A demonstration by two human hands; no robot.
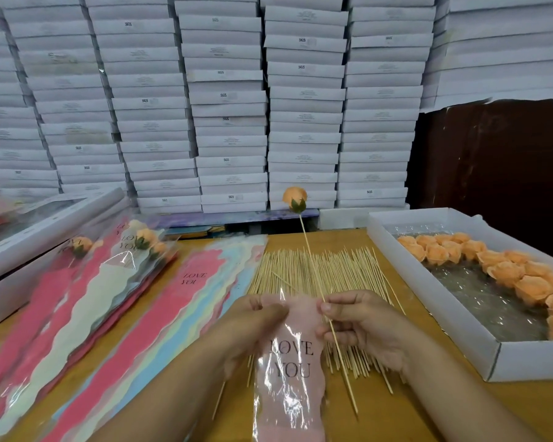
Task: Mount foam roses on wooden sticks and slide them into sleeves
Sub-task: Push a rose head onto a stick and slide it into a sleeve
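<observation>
The person is standing at the worktop [358, 406] with one rose [295, 199] already mounted on a stick [320, 282]. The right hand [361, 327] is pinching that stick between thumb and fingertips, rose end pointing up and away, while also touching the right edge of a pink sleeve [292, 371]. The left hand [253, 323] is gripping the sleeve's top edge on the other side; both hands seem to be working its mouth apart. The stick is lying beside the sleeve, not yet inside it, as far as I can see.

A few finished roses in sleeves [141, 247] are piling up at the far left, on a stack of empty ones. Much is waiting: a fan of flat sleeves [160, 314] is lying left of the hands, a wide bed of loose sticks [329, 269] is spreading under them, and the white tray [434, 314] on the right is holding many unmounted roses [505, 272]. I judge the job to be at an early stage, with this rose midway through its own cycle.
</observation>
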